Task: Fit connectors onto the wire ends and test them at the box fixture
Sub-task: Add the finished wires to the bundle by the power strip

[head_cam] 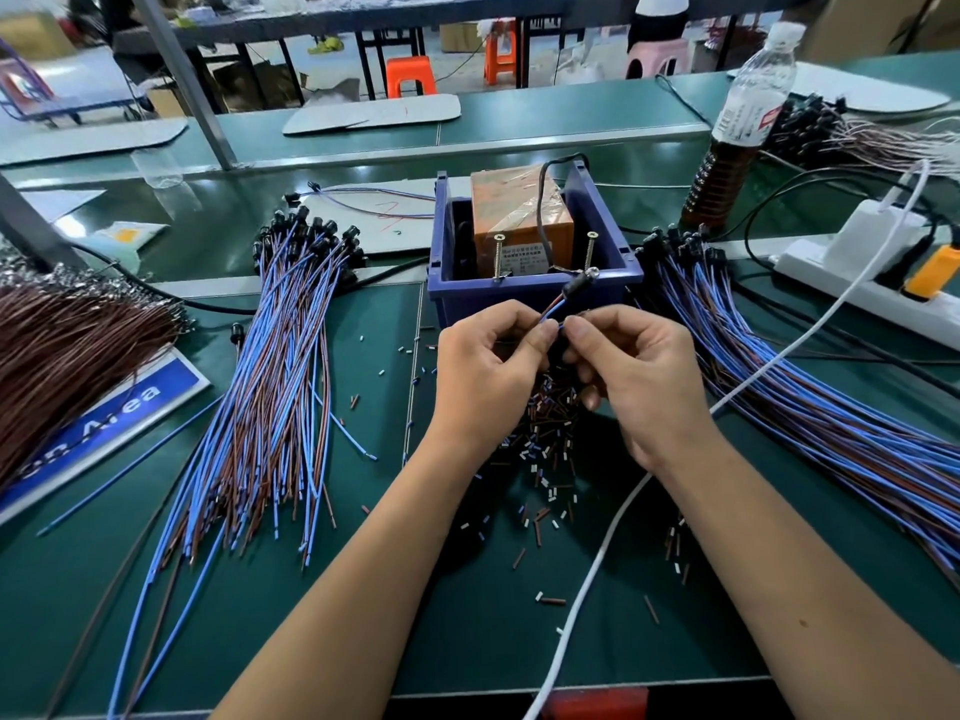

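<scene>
My left hand [488, 371] and my right hand [634, 376] meet in front of the blue box fixture [535, 296]. Both pinch the blue and brown wire pair [553, 308] between thumb and fingertips. The pair's black connector [577, 285] points up at the fixture's front rim, close to the right one of two upright screws [590, 250]. An orange unit [519, 215] wrapped in tape sits inside the fixture.
A bundle of blue-brown wires with black connectors [280, 366] lies left, another bundle [810, 376] right. Cut insulation bits [550, 433] litter the green mat under my hands. A white cable [597, 563], power strip [857, 283], bottle [737, 127] and brown wire heap [67, 350] surround them.
</scene>
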{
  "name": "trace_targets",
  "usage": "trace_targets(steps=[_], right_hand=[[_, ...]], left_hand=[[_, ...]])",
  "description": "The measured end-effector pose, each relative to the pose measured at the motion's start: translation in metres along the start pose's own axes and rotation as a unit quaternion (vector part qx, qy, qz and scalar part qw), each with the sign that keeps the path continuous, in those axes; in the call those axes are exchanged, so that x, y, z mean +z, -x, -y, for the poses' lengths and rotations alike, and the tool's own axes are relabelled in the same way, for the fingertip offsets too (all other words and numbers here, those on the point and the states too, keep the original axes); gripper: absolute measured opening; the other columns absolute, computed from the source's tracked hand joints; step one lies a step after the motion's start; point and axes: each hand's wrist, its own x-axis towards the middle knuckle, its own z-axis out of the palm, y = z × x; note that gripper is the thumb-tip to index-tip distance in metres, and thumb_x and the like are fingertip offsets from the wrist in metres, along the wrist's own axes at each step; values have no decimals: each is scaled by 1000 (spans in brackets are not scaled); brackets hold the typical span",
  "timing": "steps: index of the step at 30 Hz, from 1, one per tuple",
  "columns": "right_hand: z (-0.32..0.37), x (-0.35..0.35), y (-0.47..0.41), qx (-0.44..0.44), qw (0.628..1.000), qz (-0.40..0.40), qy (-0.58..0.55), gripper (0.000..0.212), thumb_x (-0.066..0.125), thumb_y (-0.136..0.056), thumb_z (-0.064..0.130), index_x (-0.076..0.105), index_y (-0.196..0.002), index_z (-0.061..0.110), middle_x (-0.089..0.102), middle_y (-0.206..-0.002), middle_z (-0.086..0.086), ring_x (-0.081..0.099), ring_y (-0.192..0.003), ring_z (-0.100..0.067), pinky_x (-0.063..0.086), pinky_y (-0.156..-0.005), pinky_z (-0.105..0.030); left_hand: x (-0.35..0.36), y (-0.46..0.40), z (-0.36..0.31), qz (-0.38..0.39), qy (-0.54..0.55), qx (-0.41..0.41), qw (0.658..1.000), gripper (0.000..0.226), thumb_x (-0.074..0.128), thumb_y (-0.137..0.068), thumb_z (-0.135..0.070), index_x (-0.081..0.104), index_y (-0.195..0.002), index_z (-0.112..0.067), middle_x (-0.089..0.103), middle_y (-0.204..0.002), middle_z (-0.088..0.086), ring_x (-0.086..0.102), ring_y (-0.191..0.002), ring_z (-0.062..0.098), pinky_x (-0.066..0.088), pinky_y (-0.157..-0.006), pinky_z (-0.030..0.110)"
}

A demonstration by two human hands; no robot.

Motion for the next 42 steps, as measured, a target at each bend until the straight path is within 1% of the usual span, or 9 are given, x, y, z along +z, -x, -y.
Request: trace_targets(steps=[8, 11, 14, 18, 22, 28, 33, 36, 42], right_hand=[[4, -1, 1, -51, 998, 17, -22, 23, 68, -99, 9, 75, -81, 22, 67, -72, -3, 58, -62, -12, 44, -43, -23], [5, -8, -3, -44, 996, -27, -78, 22, 65, -100, 8, 71, -81, 19, 65, -72, -3, 55, -59, -11, 43, -43, -22], [5, -19, -10, -31, 993, -73, -90, 22, 65, -100, 8, 68, -80, 17, 62, -69, -2, 51, -55, -10, 43, -43, -23], [-2, 1, 1, -17, 1000, 9, -22, 7, 76, -92, 20, 78, -85, 21, 68, -69, -2, 54, -52, -9, 44, -40, -23], [-3, 15, 4, -30, 998, 4, -55, 10, 75, -92, 8, 80, -96, 16, 71, -70, 0, 55, -51, -8, 42, -39, -21], [-5, 16, 4, -3, 994, -38, -99, 11, 76, -92, 9, 82, -89, 17, 65, -63, -3, 49, -51, -7, 36, -41, -20], [-1, 14, 5, -25, 996, -39, -71, 16, 71, -97, 8, 76, -85, 18, 60, -59, 8, 47, -48, -4, 35, -39, -18], [-1, 11, 4, -28, 998, -32, -37, 18, 69, -99, 8, 74, -84, 18, 54, -56, 6, 44, -48, -6, 35, -39, -19], [0, 11, 3, -5, 999, -20, -44, 21, 64, -100, 5, 71, -82, 14, 49, -54, 3, 41, -47, -7, 34, -40, -20]], left_hand=[[6, 2, -7, -9, 45, 8, 999, 19, 68, -96, -10, 69, -78, -8, 60, -62, 0, 54, -59, 9, 46, -58, 30], [3, 1, -5, -36, 50, 2, 998, 19, 67, -97, -11, 69, -78, -5, 59, -60, -4, 52, -56, 9, 43, -57, 25], [-3, 1, -1, -50, 59, -10, 997, 19, 66, -98, -11, 70, -80, -6, 60, -59, -4, 51, -56, 12, 43, -57, 29], [6, 3, -4, -59, 73, -9, 996, 20, 67, -99, -9, 69, -78, -9, 63, -62, -5, 55, -57, 8, 46, -58, 25], [11, 5, -4, -61, 117, -22, 991, 23, 65, -100, -8, 68, -77, -13, 63, -63, -7, 58, -58, 7, 48, -58, 21], [14, 6, -5, -23, 172, -57, 983, 26, 59, -103, -8, 67, -77, -6, 65, -67, 10, 64, -56, 23, 53, -52, 33], [14, 8, -3, -74, 41, 28, 996, 15, 66, -100, -12, 75, -88, -7, 71, -76, 6, 66, -71, 20, 56, -66, 39], [14, 7, -2, -110, -37, 95, 989, 8, 70, -97, -10, 77, -93, -7, 71, -84, 0, 67, -80, 17, 55, -71, 37], [11, 4, 0, -82, -9, 95, 992, 8, 71, -94, -8, 79, -97, -10, 76, -88, -5, 72, -81, 15, 59, -72, 43]])
